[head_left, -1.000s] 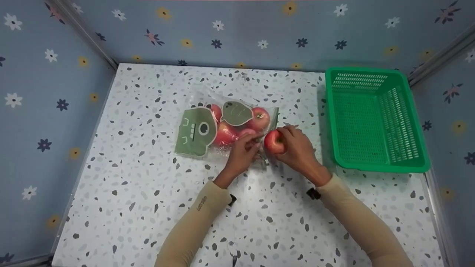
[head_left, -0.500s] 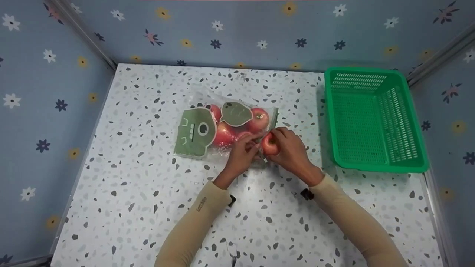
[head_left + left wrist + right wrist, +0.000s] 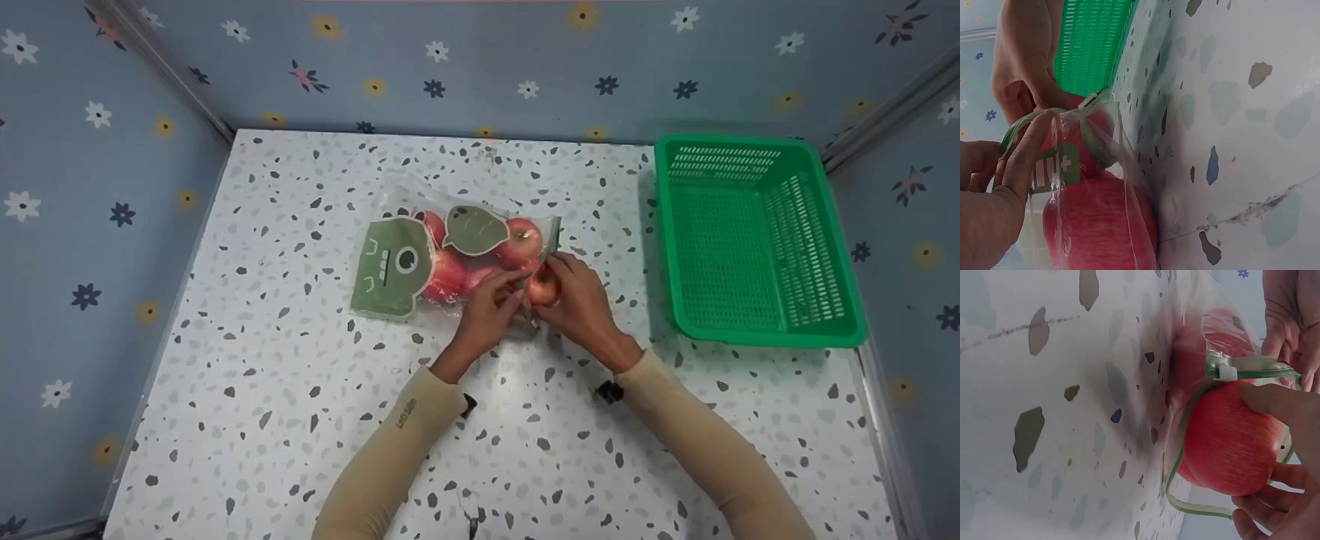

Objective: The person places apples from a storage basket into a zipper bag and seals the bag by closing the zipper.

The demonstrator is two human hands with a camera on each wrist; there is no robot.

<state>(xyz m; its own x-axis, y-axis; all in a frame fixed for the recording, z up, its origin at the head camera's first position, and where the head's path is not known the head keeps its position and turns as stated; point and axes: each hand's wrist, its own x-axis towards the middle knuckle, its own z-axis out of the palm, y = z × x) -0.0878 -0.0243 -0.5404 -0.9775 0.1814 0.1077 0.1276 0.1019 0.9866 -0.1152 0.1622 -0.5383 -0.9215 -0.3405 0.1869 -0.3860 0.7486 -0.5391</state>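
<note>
A clear zip bag (image 3: pixel 390 274) with green cartoon prints lies on the speckled table, several red apples (image 3: pixel 523 241) inside it. Its green-edged mouth faces right and gapes around one more apple (image 3: pixel 1230 439). My right hand (image 3: pixel 577 300) grips that apple, thumb on one side and fingers on the other, partly within the opening. The upper edge of the mouth is pinched by my left hand (image 3: pixel 487 311), whose fingers (image 3: pixel 1022 163) show on the green zip strip in the left wrist view. A white zip slider (image 3: pixel 1228 373) sits at the strip's end.
A green plastic basket (image 3: pixel 765 337) with slotted walls stands at the table's right side. Blue flower-patterned panels (image 3: pixel 480 67) border the table (image 3: pixel 262 420) at the back and both sides.
My right hand has moved left with the apple, from beside the bag's mouth into the opening. The left hand stays at the bag's edge.
</note>
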